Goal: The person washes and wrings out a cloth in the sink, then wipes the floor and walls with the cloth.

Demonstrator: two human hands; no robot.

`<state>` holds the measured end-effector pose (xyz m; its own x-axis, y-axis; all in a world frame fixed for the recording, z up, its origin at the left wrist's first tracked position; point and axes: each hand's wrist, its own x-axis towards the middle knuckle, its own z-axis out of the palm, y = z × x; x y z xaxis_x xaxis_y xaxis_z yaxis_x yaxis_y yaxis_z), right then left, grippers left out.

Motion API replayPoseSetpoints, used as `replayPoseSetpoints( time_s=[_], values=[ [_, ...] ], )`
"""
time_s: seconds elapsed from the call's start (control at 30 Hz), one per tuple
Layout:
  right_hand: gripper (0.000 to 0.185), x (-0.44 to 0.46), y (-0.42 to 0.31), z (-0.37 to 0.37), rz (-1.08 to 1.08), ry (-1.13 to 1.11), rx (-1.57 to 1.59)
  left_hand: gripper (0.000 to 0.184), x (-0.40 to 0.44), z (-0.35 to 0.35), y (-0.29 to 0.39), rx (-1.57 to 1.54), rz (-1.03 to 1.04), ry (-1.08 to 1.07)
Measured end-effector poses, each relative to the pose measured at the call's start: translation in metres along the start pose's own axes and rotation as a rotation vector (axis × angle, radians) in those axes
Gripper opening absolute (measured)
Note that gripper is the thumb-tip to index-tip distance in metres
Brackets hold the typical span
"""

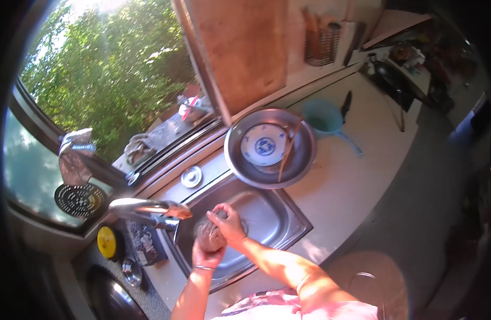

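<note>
Over the steel sink (266, 208), both hands are together below the tap (173, 209). My left hand (207, 257) is closed around the lower side of a round, brownish, wet-looking thing (209, 238), perhaps a small bowl; its exact kind is unclear. My right hand (232, 228) is closed at its upper side, with its fingers bent around a small dark grey piece (222, 214) that could be a scrubber. Most of what the right fingers press on is hidden.
A metal basin (232, 152) with a blue-and-white plate (265, 145) and chopsticks (289, 151) stands right behind the sink. Beside it are a blue dipper (322, 117) and a knife (346, 104). A metal lid (191, 176) lies near the window; a skimmer (80, 200) hangs left.
</note>
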<state>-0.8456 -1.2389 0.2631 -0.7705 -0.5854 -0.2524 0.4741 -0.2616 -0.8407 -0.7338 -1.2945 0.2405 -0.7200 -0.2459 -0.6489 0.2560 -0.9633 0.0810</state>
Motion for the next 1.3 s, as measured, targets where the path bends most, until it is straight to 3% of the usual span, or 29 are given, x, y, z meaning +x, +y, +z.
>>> replayPoseSetpoints(
  time_s=[0.07,0.1,0.2,0.23,0.3,0.33,0.37,0.4,0.43,0.5,0.57,0.63,0.7,0.77,0.83,0.9,0.93,0.97,1.07,1.1,1.13,1.17,1.2,1.23,1.27,1.3],
  values=[
    [0.018,-0.004,-0.003,-0.006,0.210,0.049,0.280,0.035,-0.003,0.008,0.009,0.105,0.089,-0.033],
    [0.018,-0.003,-0.002,-0.012,0.184,0.060,0.276,0.037,-0.005,0.004,0.012,0.197,0.168,0.038],
    [0.017,0.000,-0.008,-0.033,0.539,-0.066,0.672,0.042,-0.019,0.024,0.001,0.707,0.692,-0.284],
    [0.017,0.003,-0.005,-0.039,0.524,-0.052,0.668,0.045,-0.034,0.046,-0.013,0.869,0.922,-0.328],
    [0.014,0.015,0.013,-0.042,0.861,-0.314,0.684,0.046,-0.036,0.057,-0.021,1.277,1.114,-0.273],
    [0.014,0.018,0.014,-0.042,0.848,-0.306,0.682,0.044,-0.046,0.065,-0.027,1.493,1.219,-0.306],
    [0.014,0.021,0.014,-0.042,0.834,-0.453,0.625,0.043,-0.056,0.074,-0.032,1.713,1.321,-0.342],
    [0.014,0.025,0.013,-0.043,0.813,-0.594,0.569,0.043,-0.058,0.076,-0.035,1.714,1.312,-0.370],
    [0.014,0.027,0.003,-0.040,0.792,-0.576,0.578,0.040,-0.059,0.074,-0.037,1.772,1.365,-0.425],
    [0.015,0.032,-0.011,-0.031,0.873,-0.669,0.172,0.037,-0.057,0.075,-0.040,1.835,1.401,-0.504],
    [0.016,0.045,-0.001,-0.024,0.869,-0.787,0.211,0.033,-0.053,0.077,-0.037,1.988,1.530,-0.720],
    [0.021,0.052,-0.007,-0.005,0.634,-0.921,-0.301,0.028,-0.046,0.081,-0.035,2.043,1.557,-0.772],
    [0.024,0.061,-0.011,0.002,0.673,-0.975,-0.370,0.027,-0.033,0.077,-0.030,2.126,1.528,-1.007],
    [0.025,0.062,-0.024,0.010,0.319,-1.170,-0.853,0.021,-0.024,0.071,-0.029,2.179,1.522,-1.071],
    [0.025,0.067,-0.004,0.017,0.205,-1.216,-0.922,0.018,-0.015,0.063,-0.033,2.322,1.522,-1.206],
    [0.027,0.064,0.003,0.027,0.128,-1.310,-1.223,0.012,-0.003,0.050,-0.033,2.336,1.522,-1.263],
    [0.025,0.079,0.065,0.029,0.067,-1.319,-1.322,0.009,0.001,0.041,-0.032,2.413,1.414,-1.301],
    [0.025,0.071,0.071,0.028,0.067,-1.312,-1.318,0.006,0.006,0.032,-0.031,2.487,1.306,-1.334],
    [0.012,0.041,0.070,0.025,0.239,-0.663,-1.347,0.010,0.019,0.009,-0.032,2.677,1.209,-1.509],
    [0.012,0.063,0.090,0.007,0.238,-0.654,-1.343,0.017,0.020,0.004,-0.033,2.786,1.181,-1.638],
    [0.016,0.062,0.132,-0.009,0.262,-0.730,-1.543,0.030,0.017,0.001,-0.039,3.062,1.017,-1.650],
    [0.021,0.086,0.212,0.043,0.289,-0.807,-1.749,0.030,0.019,-0.010,-0.040,3.054,1.024,-1.663],
    [0.021,0.077,0.199,0.037,0.290,-0.796,-1.755,0.029,0.025,-0.024,-0.039,3.101,1.079,-1.759],
    [0.014,0.063,0.171,0.027,0.319,-0.663,-1.563,0.029,0.027,-0.031,-0.038,3.146,1.147,-1.848],
    [0.009,0.055,0.146,0.018,0.339,-0.535,-1.371,0.030,0.017,-0.025,-0.036,3.206,1.178,-1.802],
    [0.009,0.054,0.127,0.010,0.333,-0.524,-1.385,0.030,0.006,-0.022,-0.028,3.195,1.212,-1.802]
  ],
)
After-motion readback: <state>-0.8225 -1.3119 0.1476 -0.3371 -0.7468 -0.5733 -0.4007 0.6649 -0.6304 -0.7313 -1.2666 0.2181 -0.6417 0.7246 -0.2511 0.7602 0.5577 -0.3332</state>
